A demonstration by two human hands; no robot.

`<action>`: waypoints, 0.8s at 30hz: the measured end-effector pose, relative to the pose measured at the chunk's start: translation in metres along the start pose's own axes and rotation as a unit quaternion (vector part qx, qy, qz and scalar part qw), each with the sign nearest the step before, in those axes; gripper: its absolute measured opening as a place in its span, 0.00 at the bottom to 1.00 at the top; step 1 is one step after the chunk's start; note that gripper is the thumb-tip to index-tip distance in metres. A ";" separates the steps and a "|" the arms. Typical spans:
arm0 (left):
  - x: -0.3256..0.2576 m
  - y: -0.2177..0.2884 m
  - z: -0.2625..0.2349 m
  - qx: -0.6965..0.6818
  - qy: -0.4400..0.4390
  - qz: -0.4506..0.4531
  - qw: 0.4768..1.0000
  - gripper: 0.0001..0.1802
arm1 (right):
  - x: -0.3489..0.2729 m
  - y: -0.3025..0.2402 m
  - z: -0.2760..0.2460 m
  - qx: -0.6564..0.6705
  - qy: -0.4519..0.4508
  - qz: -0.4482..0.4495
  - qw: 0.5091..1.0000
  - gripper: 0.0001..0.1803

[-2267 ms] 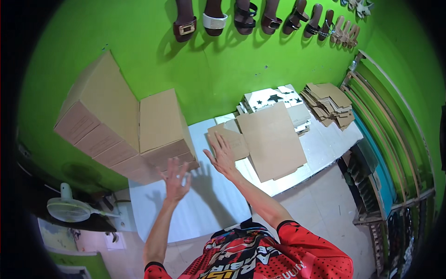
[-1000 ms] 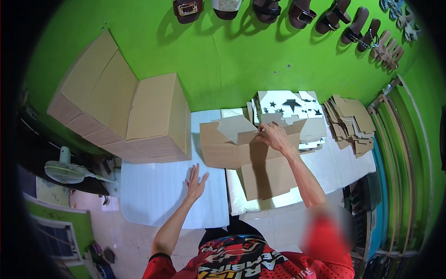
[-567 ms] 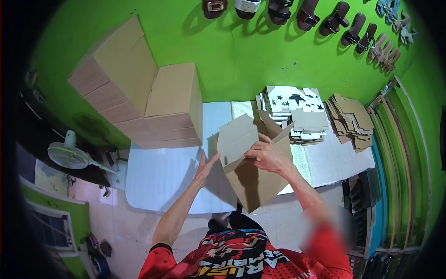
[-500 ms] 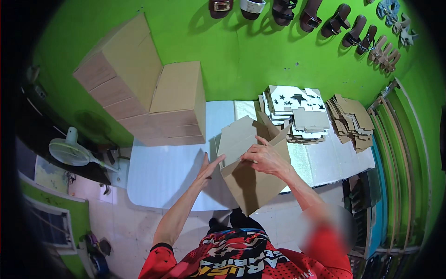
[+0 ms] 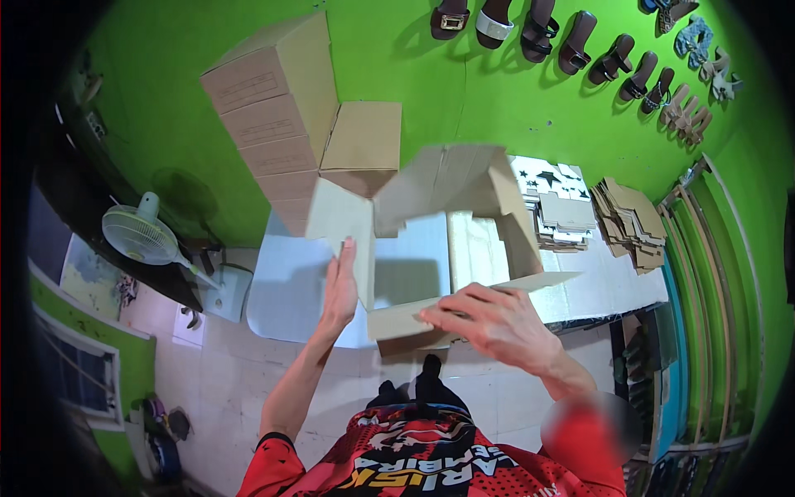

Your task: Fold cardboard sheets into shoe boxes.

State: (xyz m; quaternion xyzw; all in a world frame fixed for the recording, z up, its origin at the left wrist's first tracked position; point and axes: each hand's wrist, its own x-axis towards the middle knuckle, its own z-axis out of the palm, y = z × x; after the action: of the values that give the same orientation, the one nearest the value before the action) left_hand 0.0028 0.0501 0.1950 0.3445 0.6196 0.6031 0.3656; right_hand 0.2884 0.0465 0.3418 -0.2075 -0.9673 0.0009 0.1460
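Cardboard box, half unfolded, held above the white surface. Left hand presses flat, fingers open, against its left flap; right hand grips the near edge.

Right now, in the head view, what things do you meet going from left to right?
Fan → stack of boxes → left hand → open box → right hand → flat cardboard pile → shelf rack.
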 end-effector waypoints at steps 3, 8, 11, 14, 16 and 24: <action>-0.018 -0.010 -0.030 -0.009 -0.002 0.044 0.999 0.38 | -0.007 -0.033 -0.011 -0.016 0.017 -0.027 0.999 0.30; -0.049 -0.030 -0.064 -0.028 -0.031 0.143 0.989 0.30 | -0.025 -0.062 0.033 0.035 0.022 0.023 0.999 0.26; -0.066 -0.070 -0.073 0.078 -0.021 0.127 0.989 0.29 | -0.040 -0.072 0.098 0.104 -0.003 0.081 0.991 0.23; -0.064 -0.130 -0.070 0.125 -0.034 0.047 0.990 0.30 | -0.054 -0.072 0.173 0.126 -0.085 0.160 0.975 0.22; -0.063 -0.169 -0.067 0.127 0.015 0.064 0.990 0.31 | -0.049 -0.067 0.213 0.120 -0.117 0.191 0.967 0.23; -0.039 -0.253 -0.096 -0.004 0.034 -0.032 0.999 0.37 | -0.006 -0.034 0.242 0.089 0.103 0.200 0.970 0.22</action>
State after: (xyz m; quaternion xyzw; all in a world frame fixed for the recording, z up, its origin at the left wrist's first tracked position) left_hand -0.0573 -0.0403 -0.0559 0.3023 0.6404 0.6045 0.3649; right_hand 0.2116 0.0277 0.1109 -0.3815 -0.8821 0.0947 0.2598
